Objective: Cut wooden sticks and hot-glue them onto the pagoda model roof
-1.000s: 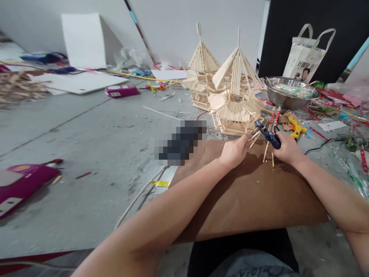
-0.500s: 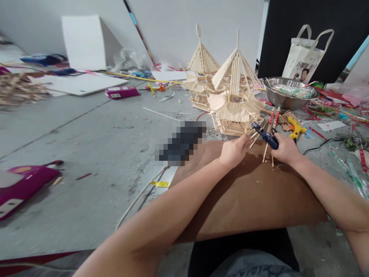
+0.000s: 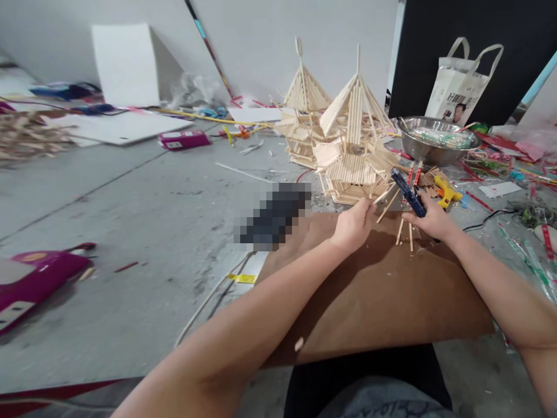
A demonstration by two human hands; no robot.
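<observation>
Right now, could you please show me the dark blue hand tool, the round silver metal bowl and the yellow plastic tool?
Dark blue hand tool point(image 3: 409, 194): head view, middle of its body.
Round silver metal bowl point(image 3: 429, 152): head view, outer wall.
Yellow plastic tool point(image 3: 448, 192): head view, its body.

It looks like a makeshift craft workspace on a bare grey floor, shown by the stick-built pavilion model point(image 3: 357, 168) with a metal bowl of sticks point(image 3: 439, 139) to its right, a yellow glue gun point(image 3: 446, 193) to its lower right and a brown board point(image 3: 378, 290) below it.
</observation>
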